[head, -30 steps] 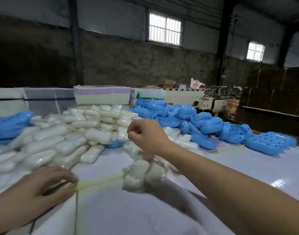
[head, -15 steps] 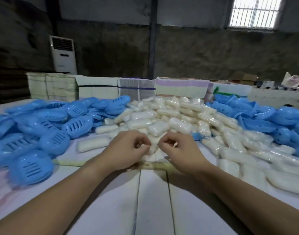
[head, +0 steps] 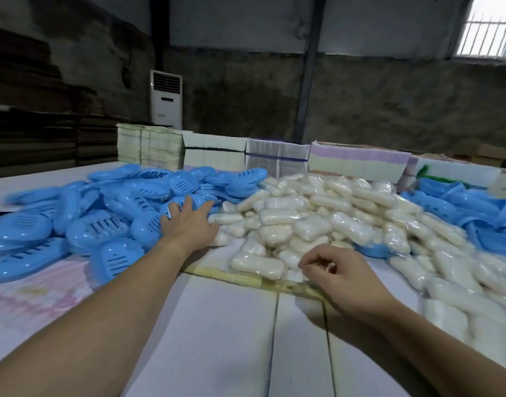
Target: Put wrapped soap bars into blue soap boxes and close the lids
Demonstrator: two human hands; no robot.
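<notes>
A heap of blue soap boxes (head: 108,222) with slotted lids covers the left of the table. My left hand (head: 188,224) lies on the right edge of this heap, fingers straight and spread over one blue box (head: 174,206). A large mound of wrapped soap bars (head: 317,213) fills the middle. My right hand (head: 343,279) is at the mound's near edge, fingers curled, their tips against the plastic beside one wrapped bar (head: 257,265). Whether they pinch the wrapper cannot be made out.
More blue boxes (head: 475,213) are piled at the far right. Stacks of flat cartons (head: 357,164) line the back edge of the white table (head: 217,339). A yellow strip (head: 246,279) lies across the table before the soaps. An air-conditioning unit (head: 165,98) stands by the wall.
Half a second ago both hands were curled together over the near soaps. My left hand has since reached out left onto the blue boxes with fingers spread; my right hand drew back slightly right.
</notes>
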